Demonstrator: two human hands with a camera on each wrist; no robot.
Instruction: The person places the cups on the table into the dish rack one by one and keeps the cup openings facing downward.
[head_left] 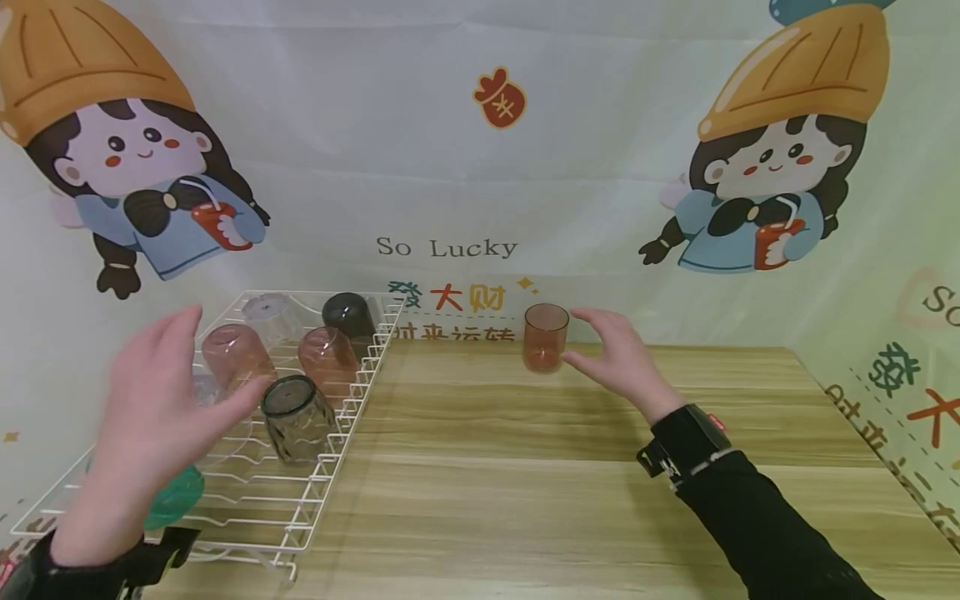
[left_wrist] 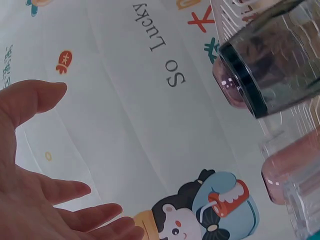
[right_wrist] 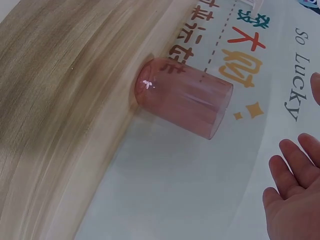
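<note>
Upright on the wooden table, toward its back edge, stands a pink transparent glass (head_left: 546, 340). My right hand (head_left: 626, 364) is just to the right of this glass, thumb and fingers spread toward it. The right wrist view shows a gap between the pink glass (right_wrist: 182, 97) and the hand (right_wrist: 295, 195). Over the left part of a white wire rack (head_left: 318, 492) hangs my left hand (head_left: 161, 408), its thumb and fingers spread wide and holding nothing. Closest to its thumb is a grey faceted glass (head_left: 298, 425), upside down on the rack; this grey glass (left_wrist: 280, 60) is large in the left wrist view.
More upturned glasses share the rack: two pink glasses (head_left: 238, 357), a black glass (head_left: 349, 315), a clear glass (head_left: 270, 317) and a green one (head_left: 177, 498) partly behind the left wrist. A printed white cloth (head_left: 450, 167) hangs behind the table (head_left: 525, 500).
</note>
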